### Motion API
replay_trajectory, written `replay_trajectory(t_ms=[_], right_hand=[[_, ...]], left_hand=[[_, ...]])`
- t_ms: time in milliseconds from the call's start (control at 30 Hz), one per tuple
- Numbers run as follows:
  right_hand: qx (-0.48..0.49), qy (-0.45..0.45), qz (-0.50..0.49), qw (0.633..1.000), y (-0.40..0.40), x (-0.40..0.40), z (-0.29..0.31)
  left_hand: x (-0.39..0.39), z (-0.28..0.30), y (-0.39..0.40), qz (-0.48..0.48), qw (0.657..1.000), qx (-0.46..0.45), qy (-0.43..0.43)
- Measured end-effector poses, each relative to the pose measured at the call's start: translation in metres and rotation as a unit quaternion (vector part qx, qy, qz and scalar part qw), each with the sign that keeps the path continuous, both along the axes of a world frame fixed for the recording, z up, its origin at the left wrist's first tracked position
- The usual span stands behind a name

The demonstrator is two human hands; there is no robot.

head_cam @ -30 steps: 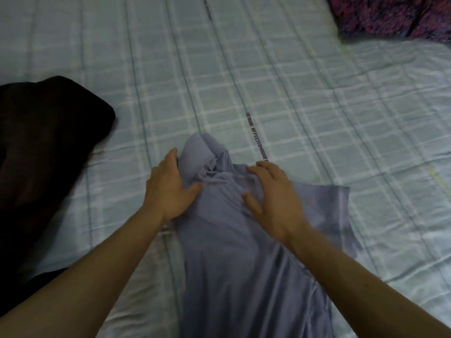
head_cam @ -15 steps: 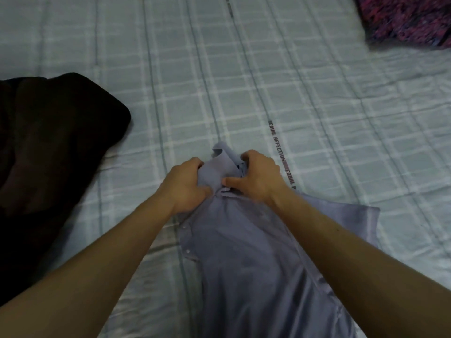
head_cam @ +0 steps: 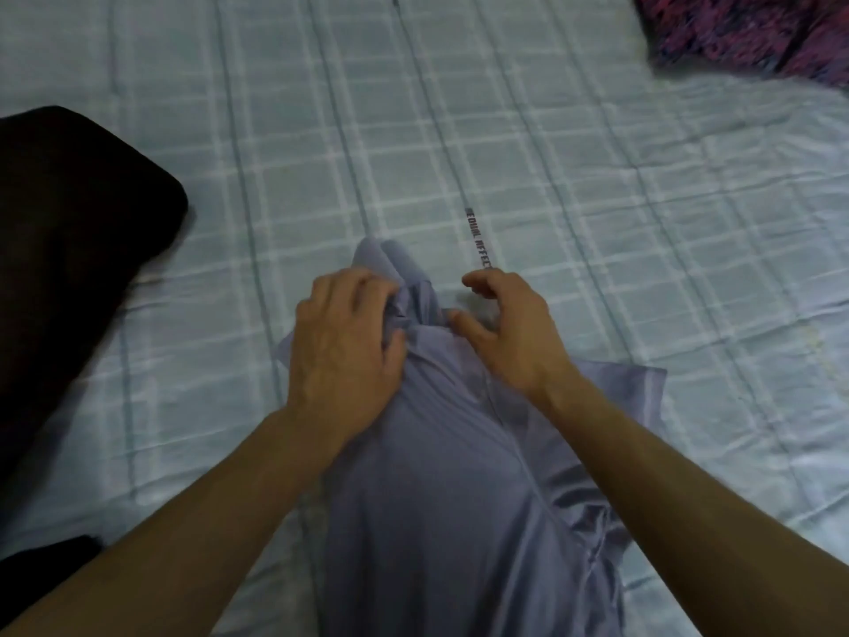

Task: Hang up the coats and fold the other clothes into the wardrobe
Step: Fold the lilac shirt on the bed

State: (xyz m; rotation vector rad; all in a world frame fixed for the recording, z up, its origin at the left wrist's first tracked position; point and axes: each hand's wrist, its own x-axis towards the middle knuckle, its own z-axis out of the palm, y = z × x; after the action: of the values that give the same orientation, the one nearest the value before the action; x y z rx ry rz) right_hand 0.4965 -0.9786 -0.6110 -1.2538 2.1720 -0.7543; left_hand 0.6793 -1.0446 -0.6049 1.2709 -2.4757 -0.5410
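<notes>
Lavender shirt (head_cam: 441, 475) lies lengthwise on the bed (head_cam: 597, 223), hem toward the viewer and collar at the far end; left hand (head_cam: 342, 356) presses flat beside the collar with its fingers (head_cam: 363, 287) bunching fabric, right hand (head_cam: 510, 333) hovers just past the right shoulder, fingers apart and curled, holding nothing. Step in hand appears to be squaring the collar before folding; next move probably needs both shoulders flattened and sleeves brought inward. Open checked sheet beyond; black garment (head_cam: 78, 250) left, patterned cloth (head_cam: 744, 34) far right, both well apart.
</notes>
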Motion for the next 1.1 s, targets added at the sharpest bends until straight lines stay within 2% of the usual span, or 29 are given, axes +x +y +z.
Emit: replay_trajectory(t_ms=[167,233,300,400,467,567,700,767,867,933,1033,1100], right_hand=[[0.041,0.077,0.019,0.996,0.049,-0.029,0.001],[0.095,0.115,0.023,0.989,0.070,-0.043,0.002],[0.161,0.143,0.006,0.977,0.093,-0.058,0.004],[0.238,0.164,-0.062,0.955,0.125,-0.076,0.010],[0.288,0.152,-0.119,0.938,0.141,-0.086,0.012],[0.316,0.062,-0.196,0.926,0.153,-0.094,0.013],[0.201,-0.097,-0.252,0.942,0.157,-0.090,0.012],[0.129,-0.127,-0.251,0.951,0.157,-0.081,0.009],[-0.006,-0.049,-0.198,0.979,0.158,-0.061,0.016],[-0.089,-0.009,-0.128,0.988,0.160,-0.045,0.027],[-0.115,0.021,-0.020,0.993,0.161,-0.014,0.042],[-0.100,0.042,0.049,0.993,0.162,0.011,0.049]], left_hand=[[-0.029,0.001,0.046,-0.093,0.996,-0.011,-0.008],[-0.035,-0.002,0.063,-0.118,0.993,-0.008,-0.003],[-0.038,-0.007,0.078,-0.126,0.992,0.005,-0.030],[-0.041,-0.018,0.091,-0.134,0.984,0.009,-0.119],[-0.042,-0.030,0.095,-0.140,0.975,0.016,-0.172],[-0.041,-0.046,0.098,-0.146,0.968,0.025,-0.204],[-0.041,-0.048,0.097,-0.143,0.968,0.031,-0.204],[-0.043,-0.045,0.095,-0.144,0.966,0.034,-0.211],[-0.042,-0.033,0.097,-0.149,0.967,0.038,-0.201],[-0.039,-0.025,0.102,-0.160,0.969,0.043,-0.182],[-0.031,-0.016,0.111,-0.152,0.978,0.081,-0.118],[-0.024,-0.009,0.113,-0.103,0.986,0.126,-0.043]])
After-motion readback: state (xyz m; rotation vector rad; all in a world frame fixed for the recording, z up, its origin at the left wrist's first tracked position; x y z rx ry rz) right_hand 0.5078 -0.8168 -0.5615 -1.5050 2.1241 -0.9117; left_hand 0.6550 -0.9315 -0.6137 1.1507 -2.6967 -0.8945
